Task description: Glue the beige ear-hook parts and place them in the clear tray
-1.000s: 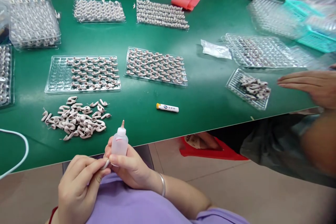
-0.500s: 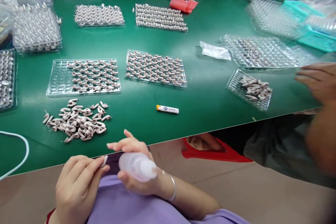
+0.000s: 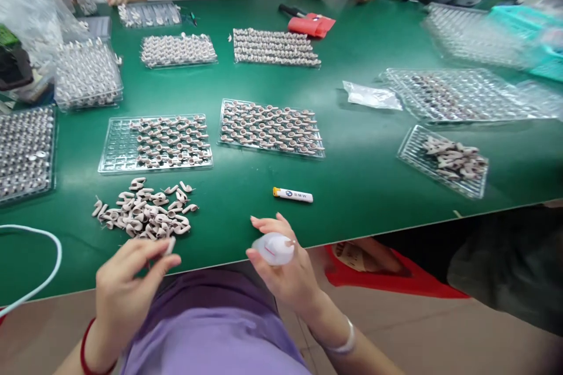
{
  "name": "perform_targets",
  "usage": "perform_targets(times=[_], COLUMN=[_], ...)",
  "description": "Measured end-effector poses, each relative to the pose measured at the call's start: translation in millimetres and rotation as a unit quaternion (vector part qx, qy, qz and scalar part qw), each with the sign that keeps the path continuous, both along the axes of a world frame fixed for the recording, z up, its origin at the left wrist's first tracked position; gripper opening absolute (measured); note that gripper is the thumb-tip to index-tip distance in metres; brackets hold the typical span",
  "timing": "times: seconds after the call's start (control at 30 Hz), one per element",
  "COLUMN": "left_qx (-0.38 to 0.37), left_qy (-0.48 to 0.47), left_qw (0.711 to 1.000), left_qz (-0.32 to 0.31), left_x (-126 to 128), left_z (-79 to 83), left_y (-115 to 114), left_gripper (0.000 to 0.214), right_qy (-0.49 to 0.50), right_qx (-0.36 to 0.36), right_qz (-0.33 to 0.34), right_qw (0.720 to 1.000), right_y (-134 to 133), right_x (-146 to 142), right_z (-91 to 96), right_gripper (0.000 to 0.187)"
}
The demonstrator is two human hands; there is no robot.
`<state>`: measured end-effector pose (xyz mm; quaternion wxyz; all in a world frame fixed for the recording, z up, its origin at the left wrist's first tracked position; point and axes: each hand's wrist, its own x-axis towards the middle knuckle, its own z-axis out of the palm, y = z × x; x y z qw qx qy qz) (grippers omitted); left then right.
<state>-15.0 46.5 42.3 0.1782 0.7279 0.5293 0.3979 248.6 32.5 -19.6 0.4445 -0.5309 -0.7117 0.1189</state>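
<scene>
My left hand (image 3: 134,281) pinches a small pale curved piece (image 3: 169,246), probably like those in the pile, between thumb and fingertips. It is just in front of the loose pile of beige hook-shaped earphone shells (image 3: 152,211) on the green table. My right hand (image 3: 285,269) holds a small translucent squeeze bottle (image 3: 275,248) with a white tip, its nozzle end toward me. Beyond the right hand lies a white lighter (image 3: 294,194) with a yellow end and BMW print. Past the pile, a clear tray (image 3: 116,146) is partly filled with shells; another tray (image 3: 271,129) beside it looks full.
More filled trays (image 3: 178,50) stand farther back and at the left. A white cable (image 3: 55,252) curves at the left edge. To the right lie a plastic bag (image 3: 372,95) and a small tray of loose shells (image 3: 455,158). Other people sit around the green table (image 3: 352,170).
My left hand has moved up toward the pile with the small piece still pinched. My right hand has moved right, away from the left, turning the bottle. The view has tilted up slightly.
</scene>
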Motion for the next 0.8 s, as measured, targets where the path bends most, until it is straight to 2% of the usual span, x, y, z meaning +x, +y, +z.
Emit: perform_targets(times=[0.13,0.2,0.3,0.37,0.5,0.7,0.8], left_qx=[-0.022,0.004,0.027,0.023,0.008,-0.003,-0.008], left_qy=[-0.011,0.050,0.130,0.167,0.234,0.271,0.272], left_qw=[0.990,0.982,0.976,0.975,0.968,0.960,0.961], left_qz=[0.141,0.185,0.172,0.144,0.086,0.065,0.052], left_x=[-23.8,-38.2,-56.1,-63.5,-68.7,-64.0,-59.7], left_z=[9.5,11.5,8.9,6.2,2.9,3.4,9.5], left_y=[81.0,128.7,189.5,215.7,235.2,236.9,232.9], left_gripper=[0.021,0.030,0.031,0.029,0.028,0.024,0.031], right_qy=[-0.025,-0.013,0.048,0.092,0.150,0.183,0.191], right_qx=[0.020,0.010,0.003,0.012,0.022,0.011,0.008], right_qz=[-0.014,-0.018,-0.037,-0.043,-0.030,-0.014,-0.008], right_qw=[0.999,1.000,0.998,0.995,0.988,0.983,0.982], right_y=[-17.1,-24.5,-29.9,-29.7,-25.4,-20.5,-17.7], right_x=[18.2,24.3,30.2,31.5,29.7,27.0,26.6], right_z=[-9.2,-9.9,-7.3,-4.4,-1.4,-4.2,-2.6], right_gripper=[0.030,0.028,0.021,0.019,0.020,0.021,0.020])
